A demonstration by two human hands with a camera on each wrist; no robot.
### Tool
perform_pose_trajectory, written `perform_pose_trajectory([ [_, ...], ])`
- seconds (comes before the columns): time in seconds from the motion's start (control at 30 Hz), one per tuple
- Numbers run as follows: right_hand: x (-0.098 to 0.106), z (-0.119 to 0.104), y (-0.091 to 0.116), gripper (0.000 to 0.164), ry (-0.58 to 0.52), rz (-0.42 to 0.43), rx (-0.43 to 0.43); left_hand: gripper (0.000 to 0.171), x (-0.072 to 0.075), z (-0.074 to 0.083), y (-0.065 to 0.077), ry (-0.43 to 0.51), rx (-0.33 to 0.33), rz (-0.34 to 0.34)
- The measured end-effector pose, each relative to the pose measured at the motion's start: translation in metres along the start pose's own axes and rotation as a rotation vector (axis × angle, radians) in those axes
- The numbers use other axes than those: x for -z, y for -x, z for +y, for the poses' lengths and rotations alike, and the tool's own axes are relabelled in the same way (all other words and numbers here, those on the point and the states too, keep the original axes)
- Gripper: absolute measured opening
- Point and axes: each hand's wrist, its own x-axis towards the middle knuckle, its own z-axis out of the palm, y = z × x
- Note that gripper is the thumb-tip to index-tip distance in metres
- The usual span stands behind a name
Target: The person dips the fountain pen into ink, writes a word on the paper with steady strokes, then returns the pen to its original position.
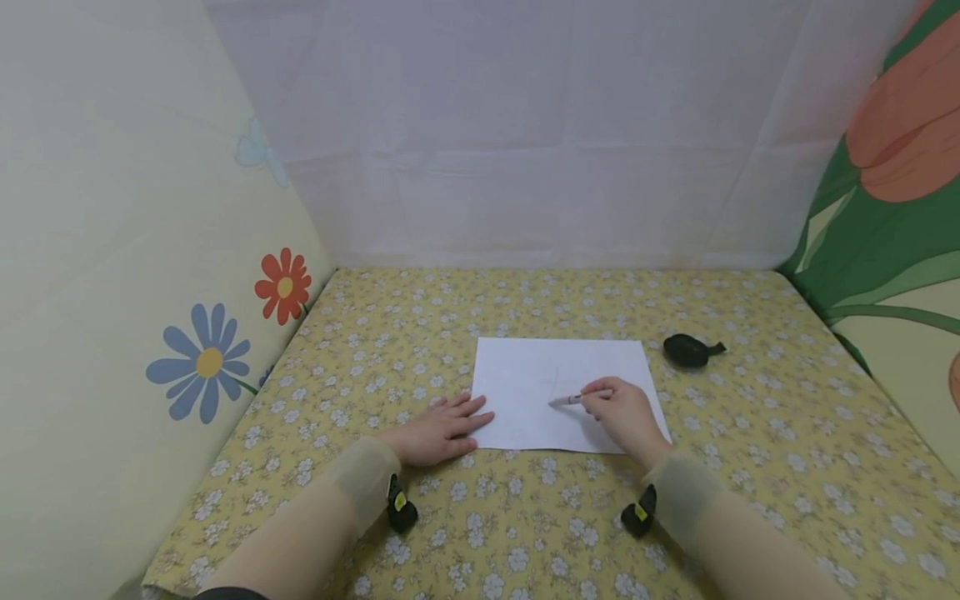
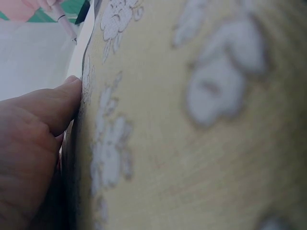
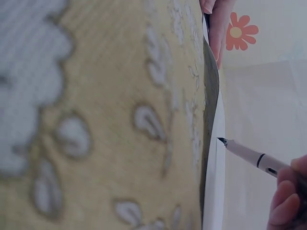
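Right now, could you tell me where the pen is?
In the head view, the pen is in the right hand, over the white paper, right of the left hand.

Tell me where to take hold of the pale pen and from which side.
I'd pinch the pen by its slim barrel behind the nib, coming from the person's right. The dark, pointed nib aims left toward the paper, so that end should probably stay free; the rear slants up rightward, where the right hand pinches it.
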Motion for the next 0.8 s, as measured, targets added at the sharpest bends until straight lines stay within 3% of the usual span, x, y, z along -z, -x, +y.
perform_pose_trajectory([
  [0.33,0.000,-0.001,0.008,0.013,-0.011,-0.027,0.047,0.051,0.001,0.002,0.000,-0.009,-0.004,0.003],
  [0.8,-0.003,-0.002,0.012,0.012,-0.020,-0.040,0.032,0.051,-0.001,-0.001,-0.001,-0.010,-0.001,0.007],
])
